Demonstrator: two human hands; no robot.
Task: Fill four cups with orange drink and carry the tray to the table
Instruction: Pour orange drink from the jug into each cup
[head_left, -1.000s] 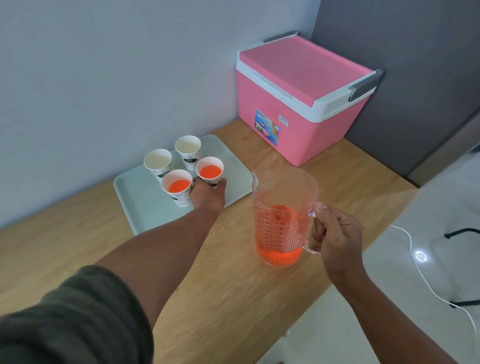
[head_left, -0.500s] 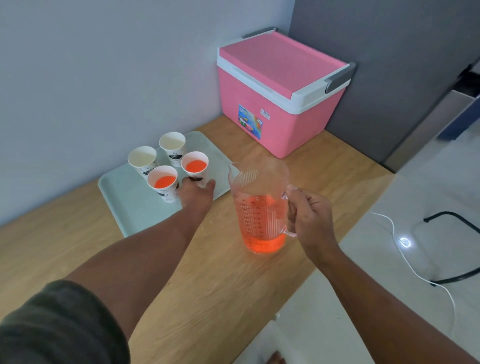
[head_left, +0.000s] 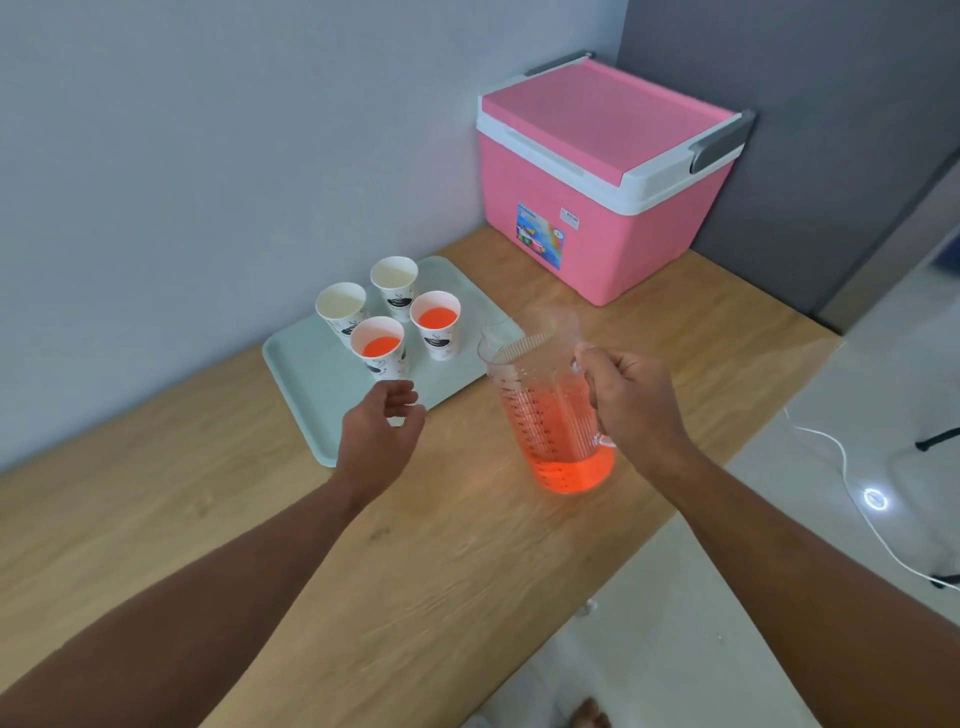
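Change: left hand (head_left: 382, 431) is off the filled cup now and back near the tray's (head_left: 306, 384) front edge.
Left hand: loosely curled, holding nothing.
Right hand (head_left: 631, 405): wrapped round the jug (head_left: 550, 415) handle, jug seemingly just off the surface (head_left: 441, 545).
Cups: beyond the left hand; two near cups (head_left: 378, 347) filled, two far cups (head_left: 341, 309) empty.
Next, I'd judge: steady a far cup, bring the spout over the near ones, pour slowly.

Cooler (head_left: 602, 208) beside tray (head_left: 311, 384)
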